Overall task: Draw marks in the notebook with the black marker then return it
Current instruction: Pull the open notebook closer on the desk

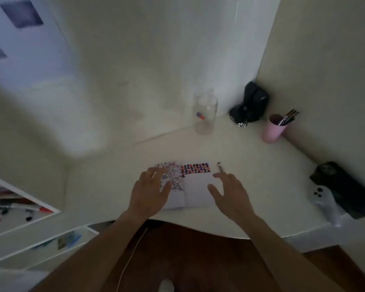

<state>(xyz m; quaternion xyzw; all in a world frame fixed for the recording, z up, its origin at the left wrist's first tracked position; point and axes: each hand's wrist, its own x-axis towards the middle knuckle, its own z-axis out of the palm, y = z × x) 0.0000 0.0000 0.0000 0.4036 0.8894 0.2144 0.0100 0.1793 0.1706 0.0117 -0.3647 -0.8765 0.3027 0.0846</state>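
An open notebook (195, 186) lies on the white desk (251, 165), with rows of coloured marks across the top of both pages. My left hand (151, 192) rests flat on the left page, fingers spread, a ring on one finger. My right hand (230, 194) hovers open over the notebook's right edge and holds nothing. The black marker (220, 167) lies on the desk just beyond my right fingertips, beside the notebook's upper right corner.
A clear glass jar (204, 112) stands at the back. A pink cup (273, 128) with pens and a black object (251, 104) sit in the corner. A white game controller (322, 197) and dark device (343, 190) lie right. Open drawers (15, 209) with markers are left.
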